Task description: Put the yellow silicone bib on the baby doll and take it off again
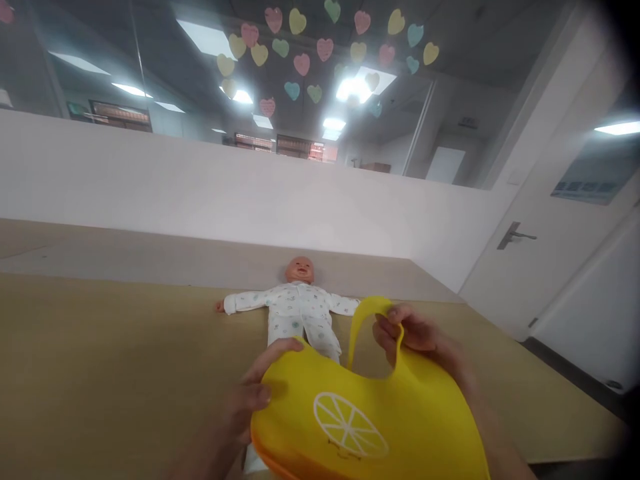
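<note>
A yellow baby bib (pixel 425 407) with a white lemon-slice print fills the lower middle of the head view, its lower part cut off by the frame. My left hand (pixel 255 393) grips the bib's left edge, thumb over the front. At the neck strap, my right hand (pixel 410 330) is closed on the yellow loop near its top right. Behind the bib a baby doll (pixel 300 300) lies on its back with arms spread, dressed in a white patterned outfit. The bib hides much of the doll's legs.
The doll lies on a tan table (pixel 125 347) with a greyish strip (pixel 150 257) along its back. Beyond stands a white low wall (pixel 200 193) under glass with several heart-shaped paper notes (pixel 325 50). A white door (pixel 545 253) with a metal handle (pixel 515 235) is at the right.
</note>
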